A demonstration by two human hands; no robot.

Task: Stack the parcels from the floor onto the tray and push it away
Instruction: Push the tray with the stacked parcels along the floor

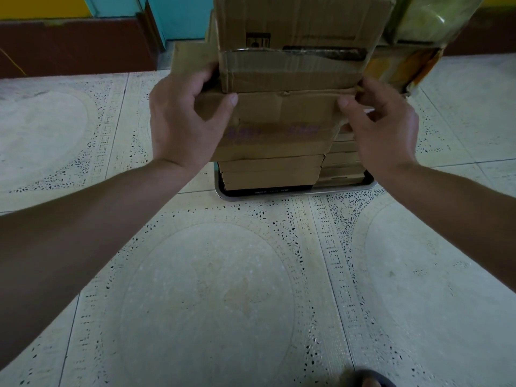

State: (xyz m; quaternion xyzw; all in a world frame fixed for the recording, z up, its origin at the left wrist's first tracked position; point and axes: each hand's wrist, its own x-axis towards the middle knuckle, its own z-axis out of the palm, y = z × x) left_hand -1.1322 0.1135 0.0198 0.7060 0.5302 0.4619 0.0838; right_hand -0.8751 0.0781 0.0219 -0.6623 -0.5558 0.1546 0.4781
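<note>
A tall stack of brown cardboard parcels stands on a metal tray on the tiled floor. My left hand grips the left end of a wide middle parcel, thumb on its front face. My right hand holds the same parcel's right end, thumb and fingers pinching its upper corner. A taped parcel rests on top of it and runs out of the frame. Flatter parcels lie beneath, down to the tray.
Parcels wrapped in yellowish plastic lean at the stack's upper right. A dark red wall base and a teal door frame stand behind. Patterned floor tiles spread in front. A dark sandal shows at the bottom edge.
</note>
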